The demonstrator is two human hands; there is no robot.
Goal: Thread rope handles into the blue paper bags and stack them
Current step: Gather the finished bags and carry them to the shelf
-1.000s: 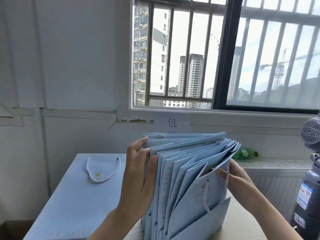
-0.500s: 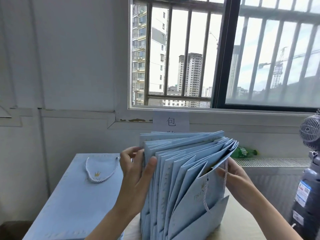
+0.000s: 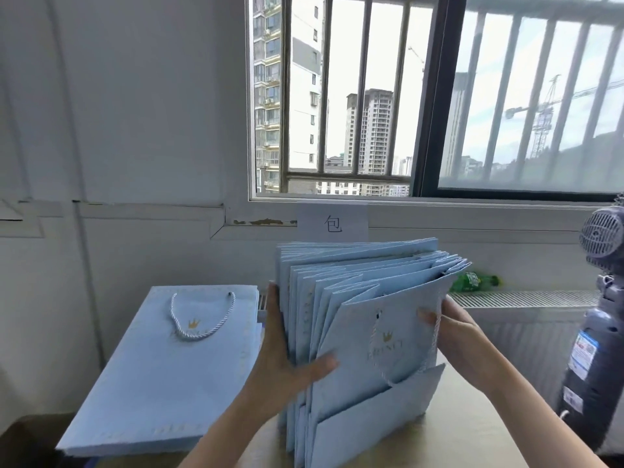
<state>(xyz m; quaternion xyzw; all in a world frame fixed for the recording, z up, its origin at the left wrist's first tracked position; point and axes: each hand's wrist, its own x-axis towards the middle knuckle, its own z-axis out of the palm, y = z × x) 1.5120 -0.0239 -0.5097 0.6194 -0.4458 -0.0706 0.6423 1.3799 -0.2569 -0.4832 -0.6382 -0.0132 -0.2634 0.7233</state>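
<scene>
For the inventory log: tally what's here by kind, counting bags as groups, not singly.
Upright bundle of blue bags: 1
Flat pile of blue bags: 1
Green bottle: 1
Fan: 1
Paper sign: 1
Total: 5

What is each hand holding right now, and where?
The left hand clamps the upright bundle of blue bags at its left side; the right hand pinches the front bag at its upper right edge.

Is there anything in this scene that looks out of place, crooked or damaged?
The upright bundle of blue bags fans out unevenly at the top between the left hand and the right hand. A green bottle lies on its side on the radiator. Paint is chipped under the window sill.
</scene>
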